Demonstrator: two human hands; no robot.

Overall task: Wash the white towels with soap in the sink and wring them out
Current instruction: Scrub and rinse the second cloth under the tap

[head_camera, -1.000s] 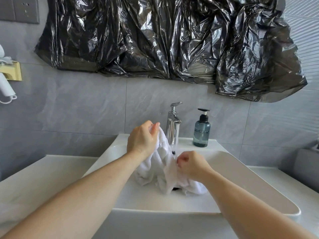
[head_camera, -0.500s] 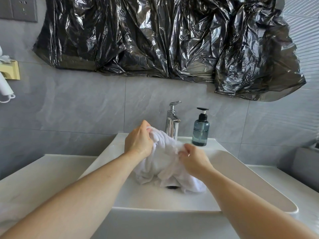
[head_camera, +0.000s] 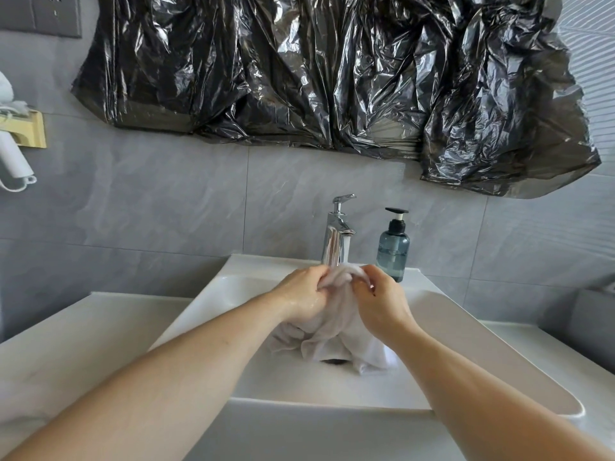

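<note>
— Where is the white towel (head_camera: 332, 331)?
— Bunched over the sink (head_camera: 299, 380) basin. The left hand (head_camera: 304, 296) and right hand (head_camera: 379, 306) both curl tight around its top.
— Behind them?
— The faucet (head_camera: 336, 241), with the soap bottle (head_camera: 393, 249) beside it.

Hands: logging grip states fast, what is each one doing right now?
Left hand: closed, gripping the bunched top of the white towel over the sink.
Right hand: closed, gripping the same towel beside it.

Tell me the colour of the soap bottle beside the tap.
Translucent blue-grey soap bottle, black pump; head view.
</note>
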